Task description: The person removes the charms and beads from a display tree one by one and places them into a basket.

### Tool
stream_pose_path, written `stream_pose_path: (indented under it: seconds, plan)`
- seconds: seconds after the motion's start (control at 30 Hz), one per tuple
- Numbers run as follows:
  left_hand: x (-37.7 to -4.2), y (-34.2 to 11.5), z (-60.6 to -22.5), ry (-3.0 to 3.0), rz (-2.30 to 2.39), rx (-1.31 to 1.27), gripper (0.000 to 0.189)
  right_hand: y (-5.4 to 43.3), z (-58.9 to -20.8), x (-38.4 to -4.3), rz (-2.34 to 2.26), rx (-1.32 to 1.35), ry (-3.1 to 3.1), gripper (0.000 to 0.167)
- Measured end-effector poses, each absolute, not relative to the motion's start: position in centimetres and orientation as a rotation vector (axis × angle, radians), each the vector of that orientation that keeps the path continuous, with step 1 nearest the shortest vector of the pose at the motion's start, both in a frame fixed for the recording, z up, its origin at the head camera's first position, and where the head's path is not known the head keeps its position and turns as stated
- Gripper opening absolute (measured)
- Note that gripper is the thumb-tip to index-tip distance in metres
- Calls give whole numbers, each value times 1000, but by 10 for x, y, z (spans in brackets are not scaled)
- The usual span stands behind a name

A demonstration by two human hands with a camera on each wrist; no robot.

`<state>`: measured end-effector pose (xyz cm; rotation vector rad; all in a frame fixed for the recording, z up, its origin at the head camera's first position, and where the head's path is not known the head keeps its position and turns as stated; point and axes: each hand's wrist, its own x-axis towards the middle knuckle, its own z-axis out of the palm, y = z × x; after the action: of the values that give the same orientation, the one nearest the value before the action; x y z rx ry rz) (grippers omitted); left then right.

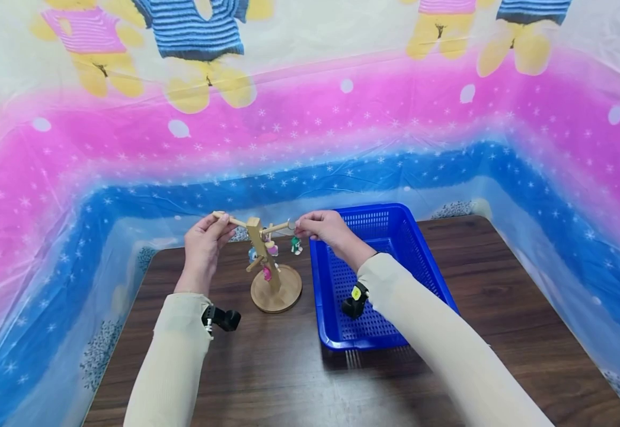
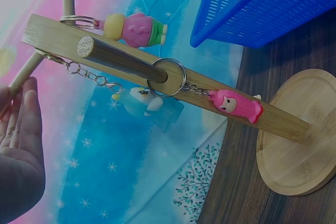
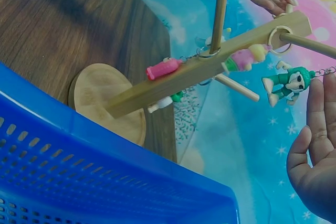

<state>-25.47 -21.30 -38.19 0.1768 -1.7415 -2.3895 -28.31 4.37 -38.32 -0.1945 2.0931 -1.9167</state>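
From afar I have the left hand [image 1: 204,245] pinching the ten-o'clock peg [image 1: 232,221] of the rack [image 1: 258,238], apparently to steady it, while my right hand [image 1: 333,229] pinches the green keychain [image 1: 296,245] by its ring [image 1: 291,224] at the two-o'clock peg's [image 1: 277,227] tip, the blue basket [image 1: 336,343] at three o'clock.

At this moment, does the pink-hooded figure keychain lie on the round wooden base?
No, the pink-hooded figure keychain hangs by its metal ring on a wooden peg, above the round wooden base.
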Motion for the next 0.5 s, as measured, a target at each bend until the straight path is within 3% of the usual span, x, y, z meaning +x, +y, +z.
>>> stream_pose_path:
  seconds: [0.5]
  plan:
    - [-254, -212, -381, -1758, -2383, 180, 29, 64, -365, -285, -1896, -188, 2136, 21]
